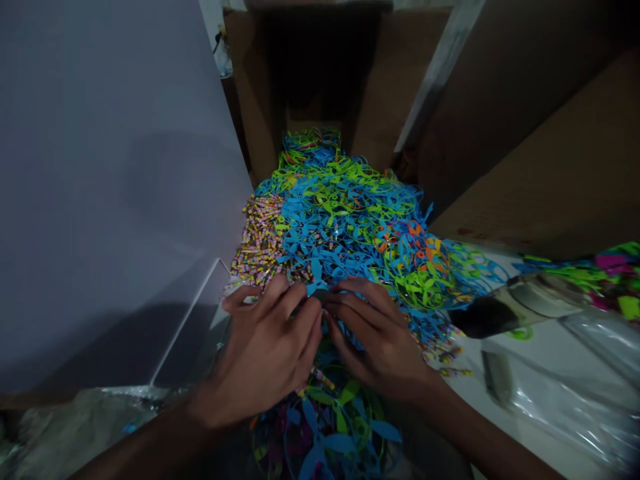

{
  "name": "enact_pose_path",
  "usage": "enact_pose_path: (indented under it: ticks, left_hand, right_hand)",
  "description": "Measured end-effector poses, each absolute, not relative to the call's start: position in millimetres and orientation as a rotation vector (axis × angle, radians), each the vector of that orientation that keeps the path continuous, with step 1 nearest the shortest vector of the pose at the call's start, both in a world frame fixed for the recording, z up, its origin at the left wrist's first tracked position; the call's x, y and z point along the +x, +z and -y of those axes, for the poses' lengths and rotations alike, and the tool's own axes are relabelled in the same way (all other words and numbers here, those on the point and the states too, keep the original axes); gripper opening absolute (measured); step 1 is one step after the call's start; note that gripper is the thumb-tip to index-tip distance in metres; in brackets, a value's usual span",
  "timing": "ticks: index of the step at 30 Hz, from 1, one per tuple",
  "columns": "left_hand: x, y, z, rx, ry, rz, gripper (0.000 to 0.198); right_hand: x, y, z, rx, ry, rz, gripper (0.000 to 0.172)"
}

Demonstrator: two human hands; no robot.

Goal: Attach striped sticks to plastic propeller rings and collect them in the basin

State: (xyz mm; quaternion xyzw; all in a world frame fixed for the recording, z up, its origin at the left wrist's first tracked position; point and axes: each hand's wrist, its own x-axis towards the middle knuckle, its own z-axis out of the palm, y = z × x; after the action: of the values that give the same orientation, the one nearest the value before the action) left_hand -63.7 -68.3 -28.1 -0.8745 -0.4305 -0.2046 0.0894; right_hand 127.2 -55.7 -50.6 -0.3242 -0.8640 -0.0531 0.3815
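My left hand (267, 343) and my right hand (383, 333) meet at the fingertips over a heap of small plastic parts. A blue three-bladed propeller (317, 271) shows between them, one blade pointing away from me. The fingers of both hands are pinched around its lower part, which they mostly hide. Beyond the hands spreads the heap of blue and green propeller rings (330, 207), with a cluster of orange ones (415, 233) on its right. Many small pink-and-yellow striped sticks (263, 230) lie left of the heap. More propeller rings (340, 440) lie below my wrists.
An open cardboard box (415, 73) stands behind the heap. A grey panel (110, 167) rises on the left, and a large carton (560, 167) on the right. On the white table (470, 387) are clear plastic bags (555, 407) and a clear cylindrical container (515, 307).
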Motion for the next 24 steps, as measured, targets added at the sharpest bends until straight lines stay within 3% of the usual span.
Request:
enact_pose_path:
  ticks: [6,12,16,18,21,24]
  left_hand:
    - [-66.8,-37.2,69.6,-2.598,-0.593,1.223,0.025]
    - [-62.6,-34.3,67.9,-2.569,-0.680,1.246,0.020]
    - [-79.3,-15.9,55.1,-3.020,-0.759,1.144,0.021]
    - [-95.7,-14.2,39.0,-3.217,-0.923,1.116,0.023]
    - [-119.9,-37.0,0.4,-2.981,-1.090,1.560,0.035]
    - [-132.4,-83.1,-40.0,-2.767,-0.775,1.889,0.031]
  right_hand:
    - [121.6,-52.5,61.0,-0.834,-0.155,2.154,0.020]
    - [122.0,-55.6,57.9,-0.869,-0.097,2.158,0.020]
    - [136.3,-52.9,57.3,-0.842,0.166,2.072,0.013]
    - [151.7,-57.2,50.1,-0.934,0.330,1.929,0.019]
    - [180.7,-75.9,19.3,-1.260,0.430,1.723,0.027]
    - [204.8,-105.1,-25.1,-1.359,0.312,1.897,0.024]
